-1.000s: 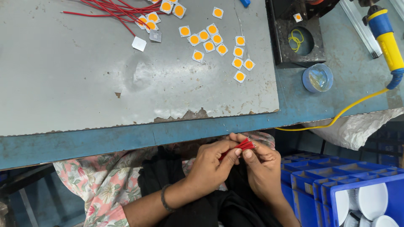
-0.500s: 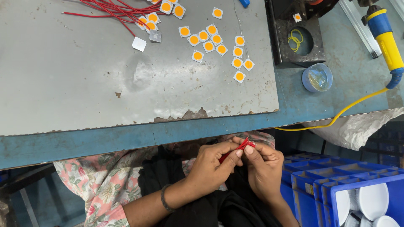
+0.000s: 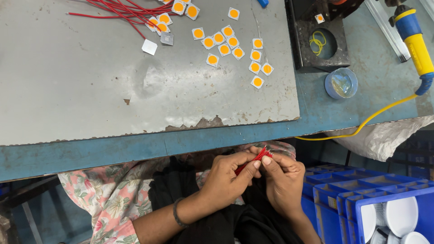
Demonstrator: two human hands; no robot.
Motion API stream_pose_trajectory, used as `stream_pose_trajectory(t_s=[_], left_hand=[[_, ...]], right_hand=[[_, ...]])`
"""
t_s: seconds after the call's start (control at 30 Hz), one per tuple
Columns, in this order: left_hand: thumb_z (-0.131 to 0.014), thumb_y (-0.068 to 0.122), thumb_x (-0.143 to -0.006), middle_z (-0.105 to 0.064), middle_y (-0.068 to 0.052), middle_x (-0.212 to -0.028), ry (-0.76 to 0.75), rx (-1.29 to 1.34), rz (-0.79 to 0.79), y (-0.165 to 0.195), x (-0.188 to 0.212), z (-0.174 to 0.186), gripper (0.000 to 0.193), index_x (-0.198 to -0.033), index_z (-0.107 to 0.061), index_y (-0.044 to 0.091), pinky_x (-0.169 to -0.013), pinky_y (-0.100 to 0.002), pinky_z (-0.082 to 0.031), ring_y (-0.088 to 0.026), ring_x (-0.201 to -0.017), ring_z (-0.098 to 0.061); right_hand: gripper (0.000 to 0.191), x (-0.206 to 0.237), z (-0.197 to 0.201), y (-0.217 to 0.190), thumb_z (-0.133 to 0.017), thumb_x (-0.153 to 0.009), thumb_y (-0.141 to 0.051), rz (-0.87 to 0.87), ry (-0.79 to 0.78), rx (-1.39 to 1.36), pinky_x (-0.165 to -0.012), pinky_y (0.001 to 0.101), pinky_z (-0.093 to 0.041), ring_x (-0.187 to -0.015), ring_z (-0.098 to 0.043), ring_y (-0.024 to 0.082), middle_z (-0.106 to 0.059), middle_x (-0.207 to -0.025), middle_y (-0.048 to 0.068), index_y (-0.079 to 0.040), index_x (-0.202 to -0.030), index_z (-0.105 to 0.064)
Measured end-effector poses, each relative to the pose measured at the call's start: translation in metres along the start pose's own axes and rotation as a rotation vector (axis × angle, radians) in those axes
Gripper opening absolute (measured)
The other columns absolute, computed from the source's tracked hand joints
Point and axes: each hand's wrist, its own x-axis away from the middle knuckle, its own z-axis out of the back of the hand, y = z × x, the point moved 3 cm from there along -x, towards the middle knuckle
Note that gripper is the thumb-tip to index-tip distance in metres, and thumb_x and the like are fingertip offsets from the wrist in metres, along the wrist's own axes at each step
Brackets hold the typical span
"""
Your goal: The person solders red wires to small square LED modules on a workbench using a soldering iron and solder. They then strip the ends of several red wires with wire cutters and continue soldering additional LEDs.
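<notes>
Nearest me, in the lap below the bench edge: left hand (image 3: 226,180) and right hand (image 3: 282,180) both pinch a small bundle of red wires (image 3: 255,159), apparently aligning the ends; steady fingertip pressure needed. Blue bins (image 3: 361,203) beside. Farther: grey plate (image 3: 135,90), square yellow chips (image 3: 233,47), loose red wires (image 3: 122,9), soldering iron (image 3: 413,34). Nothing obstructs.

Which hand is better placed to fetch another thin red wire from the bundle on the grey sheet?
Probably left: the left hand sits nearer the bundle of thin red wires at the far left.
</notes>
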Motion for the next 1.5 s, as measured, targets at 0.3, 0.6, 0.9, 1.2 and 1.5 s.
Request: stream_pose_trajectory(t_s=[0.3, 0.6, 0.9, 1.2, 1.5], left_hand=[[-0.062, 0.017, -0.100, -0.076, -0.007, -0.077, 0.010, -0.044, -0.021, -0.002, 0.000, 0.001, 0.023, -0.110, -0.075, 0.000, -0.055, -0.025, -0.054, -0.009, -0.060, -0.067], [-0.064, 0.010, -0.101, -0.075, -0.011, -0.085, -0.116, -0.021, -0.191, 0.004, 0.002, -0.006, 0.017, -0.112, -0.073, 0.000, -0.067, -0.028, -0.059, -0.016, -0.075, -0.075], [-0.067, 0.012, -0.100, -0.074, -0.013, -0.084, -0.118, -0.147, -0.234, 0.010, 0.005, -0.012, 0.014, -0.105, -0.073, 0.001, -0.062, -0.031, -0.055, -0.021, -0.070, -0.074], [-0.071, 0.014, -0.097, -0.073, -0.013, -0.087, -0.074, -0.241, -0.412, 0.019, 0.008, -0.005, 0.016, -0.107, -0.073, 0.002, -0.065, -0.035, -0.057, -0.027, -0.075, -0.075], [-0.067, 0.016, -0.102, -0.075, -0.010, -0.084, -0.196, -0.118, -0.264, 0.016, 0.001, -0.009, 0.016, -0.100, -0.071, 0.001, -0.064, -0.031, -0.057, -0.022, -0.073, -0.075]], right_hand=[[0.016, 0.001, 0.008, 0.012, -0.067, -0.100, -0.002, -0.027, -0.001, -0.109, -0.084, 0.0375, -0.057, -0.095, -0.069, 0.026, -0.075, -0.118, 0.028, 0.012, -0.108, -0.073], [0.023, 0.014, 0.008, 0.005, -0.069, -0.099, -0.005, 0.070, -0.053, -0.149, -0.106, 0.0506, -0.055, -0.121, -0.068, 0.040, -0.074, -0.119, 0.025, 0.006, -0.118, -0.072], [0.035, 0.025, 0.007, -0.001, -0.064, -0.101, 0.007, 0.450, -0.066, 0.043, -0.123, 0.0563, -0.046, -0.116, -0.073, 0.033, -0.076, -0.113, 0.022, -0.006, -0.134, -0.065], [0.015, 0.025, 0.007, -0.009, -0.065, -0.102, 0.005, 0.574, -0.041, 0.187, -0.128, 0.0551, -0.045, -0.110, -0.075, 0.027, -0.077, -0.108, 0.019, -0.003, -0.114, -0.065], [0.005, 0.018, 0.004, -0.018, -0.067, -0.106, 0.004, 0.458, -0.010, 0.211, -0.123, 0.0553, -0.046, -0.101, -0.074, 0.026, -0.077, -0.099, 0.019, -0.001, -0.104, -0.066]])
